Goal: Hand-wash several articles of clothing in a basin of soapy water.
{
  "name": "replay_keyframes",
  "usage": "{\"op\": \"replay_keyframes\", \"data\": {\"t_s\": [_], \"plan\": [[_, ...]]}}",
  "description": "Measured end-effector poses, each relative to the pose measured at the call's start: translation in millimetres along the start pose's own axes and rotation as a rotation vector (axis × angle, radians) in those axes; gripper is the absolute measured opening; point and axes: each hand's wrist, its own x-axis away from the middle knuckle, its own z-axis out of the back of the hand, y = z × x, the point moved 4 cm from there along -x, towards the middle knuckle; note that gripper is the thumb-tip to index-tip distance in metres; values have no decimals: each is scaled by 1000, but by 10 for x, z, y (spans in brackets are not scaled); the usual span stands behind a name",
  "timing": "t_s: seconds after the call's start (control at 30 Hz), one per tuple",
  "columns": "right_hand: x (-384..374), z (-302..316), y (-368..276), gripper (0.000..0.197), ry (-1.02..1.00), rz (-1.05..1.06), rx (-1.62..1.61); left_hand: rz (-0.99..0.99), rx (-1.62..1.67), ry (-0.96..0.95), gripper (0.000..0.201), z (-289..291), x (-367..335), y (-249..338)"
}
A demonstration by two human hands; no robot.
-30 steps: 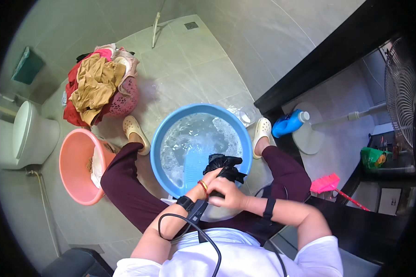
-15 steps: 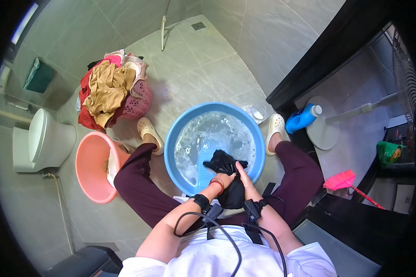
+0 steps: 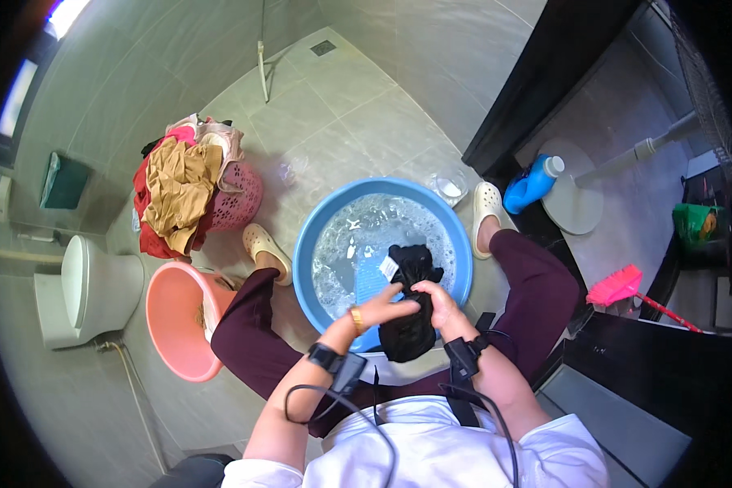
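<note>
A wet black garment [image 3: 408, 340] hangs over the near rim of the blue basin [image 3: 303, 264], its far end above the soapy water and a pale tag showing at its upper left. My right hand [image 3: 439, 307] grips its right side, thumb and fingers closed on the cloth. My left hand [image 3: 385, 309] lies by its left edge with fingers spread apart; whether the fingertips touch the cloth is hard to tell. Partly behind the garment, a blue ribbed washboard [image 3: 371, 281] slopes into the suds.
A pink laundry basket [image 3: 237, 195] piled with clothes stands at far left, near a peach bucket [image 3: 159, 325] and the toilet [image 3: 98, 285]. To the right are a blue bottle [image 3: 530, 189], a pink brush [image 3: 615, 286] and a clear container [image 3: 449, 189] beside the basin.
My left hand has loosened from the black garment and spread its fingers, shifting left. The bunched garment is now more stretched out, its tag exposed. The head view has tilted slightly.
</note>
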Motion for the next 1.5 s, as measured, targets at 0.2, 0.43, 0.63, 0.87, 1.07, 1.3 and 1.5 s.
{"op": "replay_keyframes", "data": {"t_s": [0.2, 0.43, 0.63, 0.87, 1.07, 1.3, 1.5], "plan": [[409, -434, -223, 27, -394, -33, -111, -237, 1178, -144, 75, 305, 231, -48], [678, -928, -58, 30, -304, -160, 153, -429, 914, -76, 87, 458, 199, 1006], [187, -901, -20, 13, -109, 392, 736, -355, -307, 693, 30, 481, -12, 872], [-177, -576, 88, 28, -172, 215, 833, -93, -373, 867, 26, 403, -327, 286], [157, -769, -7, 27, -323, 90, 473, -107, -426, 584, 54, 401, -350, 523], [525, -959, -170, 19, -396, -162, 287, -165, 101, -224, 57, 843, -250, 759], [713, -1320, -172, 27, -866, -167, 171, -526, 1146, -492, 91, 507, -18, 1346]]}}
